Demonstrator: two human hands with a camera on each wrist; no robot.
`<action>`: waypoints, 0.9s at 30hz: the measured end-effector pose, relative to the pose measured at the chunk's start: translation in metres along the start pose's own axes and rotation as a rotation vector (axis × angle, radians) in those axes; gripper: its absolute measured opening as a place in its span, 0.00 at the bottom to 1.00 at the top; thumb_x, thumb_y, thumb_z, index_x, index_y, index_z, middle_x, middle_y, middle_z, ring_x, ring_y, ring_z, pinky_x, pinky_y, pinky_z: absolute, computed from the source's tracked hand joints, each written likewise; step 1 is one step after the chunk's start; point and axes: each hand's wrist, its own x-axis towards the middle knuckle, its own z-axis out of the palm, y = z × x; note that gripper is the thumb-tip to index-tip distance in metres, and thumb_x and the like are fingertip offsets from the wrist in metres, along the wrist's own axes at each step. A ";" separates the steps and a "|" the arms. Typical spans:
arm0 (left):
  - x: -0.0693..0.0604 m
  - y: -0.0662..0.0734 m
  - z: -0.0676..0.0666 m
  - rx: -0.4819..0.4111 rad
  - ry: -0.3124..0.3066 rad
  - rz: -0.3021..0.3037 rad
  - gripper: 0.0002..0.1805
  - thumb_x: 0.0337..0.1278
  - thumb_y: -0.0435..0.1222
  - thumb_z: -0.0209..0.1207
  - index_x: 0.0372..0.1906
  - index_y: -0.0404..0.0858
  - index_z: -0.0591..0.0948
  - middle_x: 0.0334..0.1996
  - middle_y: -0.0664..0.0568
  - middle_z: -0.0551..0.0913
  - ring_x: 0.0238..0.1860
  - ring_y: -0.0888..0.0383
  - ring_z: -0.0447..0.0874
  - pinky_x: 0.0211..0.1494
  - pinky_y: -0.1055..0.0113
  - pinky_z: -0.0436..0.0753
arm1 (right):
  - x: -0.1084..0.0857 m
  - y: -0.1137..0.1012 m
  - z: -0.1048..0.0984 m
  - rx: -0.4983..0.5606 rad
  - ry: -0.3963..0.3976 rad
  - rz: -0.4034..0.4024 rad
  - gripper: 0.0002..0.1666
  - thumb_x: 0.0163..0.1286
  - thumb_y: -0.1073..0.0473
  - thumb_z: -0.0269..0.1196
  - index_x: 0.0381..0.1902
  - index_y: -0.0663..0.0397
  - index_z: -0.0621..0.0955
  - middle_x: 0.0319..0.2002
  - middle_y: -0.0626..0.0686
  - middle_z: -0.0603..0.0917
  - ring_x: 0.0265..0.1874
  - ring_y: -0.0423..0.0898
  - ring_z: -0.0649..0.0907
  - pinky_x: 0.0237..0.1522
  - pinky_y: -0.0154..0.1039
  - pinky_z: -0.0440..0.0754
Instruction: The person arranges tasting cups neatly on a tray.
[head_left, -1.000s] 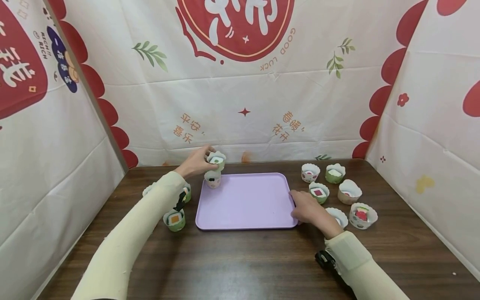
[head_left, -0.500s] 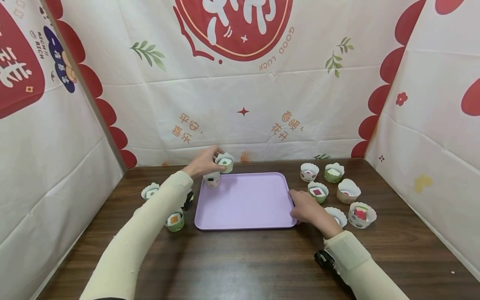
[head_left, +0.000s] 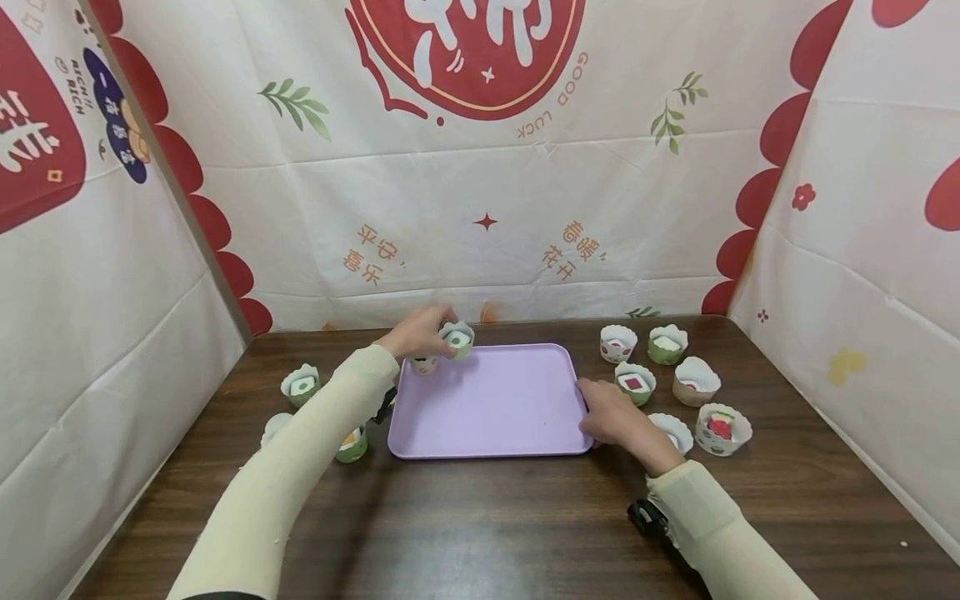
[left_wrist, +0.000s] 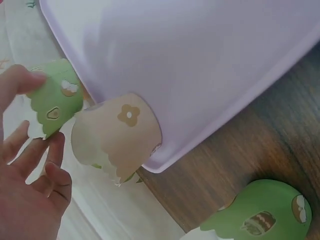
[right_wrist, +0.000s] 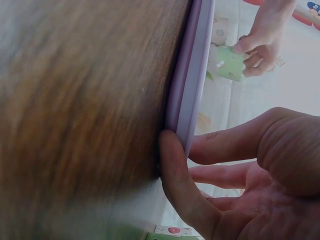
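Note:
My left hand [head_left: 420,332] pinches a green paper baking cup [head_left: 460,343] by its side, over the back left part of a lilac tray [head_left: 495,408]. Inside that cup lies a white piece with a green dot. Next to it, in the tray's back left corner, a beige flowered paper cup [left_wrist: 120,132] stands partly behind the hand. My right hand [head_left: 611,414] grips the tray's right rim; in the right wrist view a finger and thumb [right_wrist: 225,143] lie on either side of the edge.
Several filled paper cups stand right of the tray, among them a green one [head_left: 635,385] and a white one with a red piece [head_left: 722,429]. Left of it are a green cup [head_left: 302,384] and others partly behind my left sleeve [head_left: 300,467]. A printed cloth [head_left: 450,183] hangs behind the table.
My left hand has carried the green cup to the right and then down, from above the beige cup to beside it over the tray. My right hand stays on the rim.

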 end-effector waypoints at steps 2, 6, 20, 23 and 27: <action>-0.001 0.000 0.002 0.025 -0.006 -0.003 0.32 0.52 0.41 0.73 0.64 0.38 0.78 0.59 0.42 0.83 0.53 0.48 0.81 0.57 0.55 0.82 | 0.000 0.000 0.001 0.003 -0.001 0.002 0.39 0.53 0.70 0.67 0.65 0.75 0.73 0.53 0.72 0.82 0.46 0.59 0.80 0.50 0.56 0.84; -0.001 0.001 0.004 0.072 -0.008 0.003 0.31 0.50 0.40 0.74 0.62 0.38 0.81 0.58 0.43 0.84 0.54 0.47 0.82 0.60 0.54 0.82 | 0.001 0.000 0.001 0.002 -0.007 0.007 0.39 0.54 0.70 0.67 0.65 0.75 0.73 0.53 0.72 0.82 0.45 0.59 0.80 0.50 0.55 0.84; 0.003 0.003 0.010 0.189 -0.020 0.016 0.31 0.47 0.41 0.77 0.59 0.36 0.85 0.54 0.46 0.88 0.55 0.50 0.83 0.62 0.55 0.83 | 0.002 0.000 0.000 0.002 -0.014 0.005 0.39 0.53 0.70 0.67 0.65 0.75 0.73 0.52 0.72 0.82 0.45 0.59 0.80 0.46 0.53 0.85; 0.004 0.004 0.010 0.197 -0.024 0.008 0.31 0.46 0.41 0.77 0.58 0.36 0.85 0.55 0.46 0.88 0.56 0.50 0.83 0.62 0.55 0.83 | 0.002 0.001 0.000 -0.003 -0.012 0.001 0.39 0.53 0.70 0.67 0.65 0.76 0.73 0.52 0.73 0.82 0.46 0.59 0.81 0.48 0.54 0.85; 0.004 0.006 0.010 0.201 -0.033 -0.002 0.30 0.46 0.41 0.77 0.58 0.36 0.86 0.54 0.46 0.88 0.52 0.50 0.83 0.59 0.56 0.84 | 0.002 0.002 0.000 -0.006 -0.010 0.000 0.39 0.53 0.70 0.67 0.65 0.76 0.73 0.54 0.73 0.82 0.47 0.59 0.80 0.52 0.57 0.84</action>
